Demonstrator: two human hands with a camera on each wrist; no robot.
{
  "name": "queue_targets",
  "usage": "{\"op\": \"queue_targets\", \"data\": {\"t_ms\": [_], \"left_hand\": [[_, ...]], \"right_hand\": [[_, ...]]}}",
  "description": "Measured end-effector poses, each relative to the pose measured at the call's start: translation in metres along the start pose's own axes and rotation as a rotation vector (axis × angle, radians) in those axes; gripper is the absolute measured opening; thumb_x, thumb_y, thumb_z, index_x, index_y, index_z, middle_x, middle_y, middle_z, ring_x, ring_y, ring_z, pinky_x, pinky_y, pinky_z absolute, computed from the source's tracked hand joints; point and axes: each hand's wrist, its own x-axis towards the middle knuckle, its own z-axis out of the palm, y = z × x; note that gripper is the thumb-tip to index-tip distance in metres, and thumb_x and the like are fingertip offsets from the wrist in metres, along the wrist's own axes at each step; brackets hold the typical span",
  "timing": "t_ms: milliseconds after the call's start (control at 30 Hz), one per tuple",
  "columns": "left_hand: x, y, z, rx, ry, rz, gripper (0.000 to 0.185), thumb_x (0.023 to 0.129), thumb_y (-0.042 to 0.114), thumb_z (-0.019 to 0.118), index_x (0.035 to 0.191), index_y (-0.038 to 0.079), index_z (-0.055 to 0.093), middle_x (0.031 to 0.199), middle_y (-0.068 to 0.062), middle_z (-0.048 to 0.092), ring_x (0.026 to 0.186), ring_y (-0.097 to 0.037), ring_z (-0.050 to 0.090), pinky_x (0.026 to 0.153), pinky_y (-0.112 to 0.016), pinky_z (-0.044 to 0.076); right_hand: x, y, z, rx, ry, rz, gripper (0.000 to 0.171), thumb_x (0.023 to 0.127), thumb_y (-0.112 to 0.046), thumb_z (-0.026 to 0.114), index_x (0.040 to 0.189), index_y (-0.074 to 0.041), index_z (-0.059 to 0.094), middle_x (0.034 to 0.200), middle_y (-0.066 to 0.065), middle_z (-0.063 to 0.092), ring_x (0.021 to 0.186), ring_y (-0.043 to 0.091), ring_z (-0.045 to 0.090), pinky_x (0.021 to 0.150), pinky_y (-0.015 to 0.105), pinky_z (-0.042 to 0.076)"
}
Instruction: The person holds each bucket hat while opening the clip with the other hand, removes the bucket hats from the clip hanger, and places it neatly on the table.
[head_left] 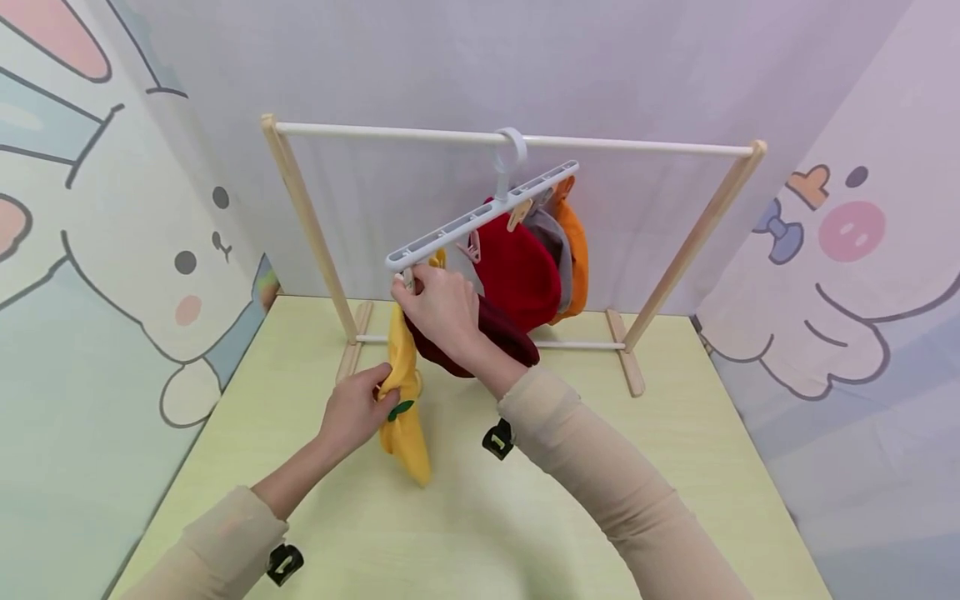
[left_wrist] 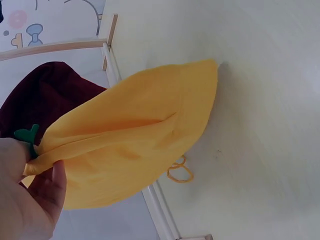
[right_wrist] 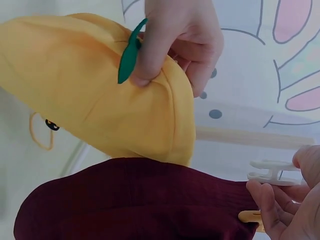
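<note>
In the head view my left hand (head_left: 358, 410) pinches a yellow fabric hat (head_left: 405, 433) between thumb and fingers, beside its green leaf (head_left: 401, 410). The hat hangs sideways with a thin cord loop (left_wrist: 181, 170) below it. My right hand (head_left: 444, 310) is raised to the left end of a light grey clip hanger (head_left: 472, 220) and pinches a white clothespin (right_wrist: 274, 172). A dark maroon hat (right_wrist: 135, 200) hangs under that hand, overlapped by the wrist in the head view. At its edge is a yellow clothespin (right_wrist: 250, 216), partly hidden by my right fingers.
The hanger hooks over the white rail (head_left: 390, 132) of a small wooden-ended rack (head_left: 307, 225). Red (head_left: 517, 267), grey (head_left: 551, 237) and orange (head_left: 577, 258) hats hang from its farther part. Cartoon-printed curtains (head_left: 135, 250) surround the pale table (head_left: 600, 467).
</note>
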Motion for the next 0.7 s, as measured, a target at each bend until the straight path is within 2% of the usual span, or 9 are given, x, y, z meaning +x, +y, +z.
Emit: {"op": "queue_targets", "data": {"t_ms": [467,700], "left_hand": [[0.0,-0.003,-0.02,0.06,-0.055,-0.048,0.007,0.08,0.011,0.063,0.077,0.014,0.058,0.066,0.0,0.059,0.048,-0.009,0.045,0.041,-0.024,0.037],[-0.002,-0.004,-0.031,0.109,-0.075,-0.04,0.005,0.081,0.011,0.064,0.079,0.012,0.059,0.064,0.0,0.057,0.046,-0.01,0.042,0.041,-0.024,0.034]], "right_hand": [[0.0,-0.002,0.001,-0.022,-0.079,0.044,0.03,0.085,-0.04,0.054,0.066,-0.017,0.05,0.05,-0.003,0.042,0.045,0.013,0.039,0.041,0.022,0.031],[0.0,0.0,0.0,-0.044,-0.07,0.03,0.029,0.085,-0.039,0.055,0.067,-0.017,0.05,0.051,-0.004,0.041,0.046,0.012,0.039,0.042,0.022,0.031]]}}
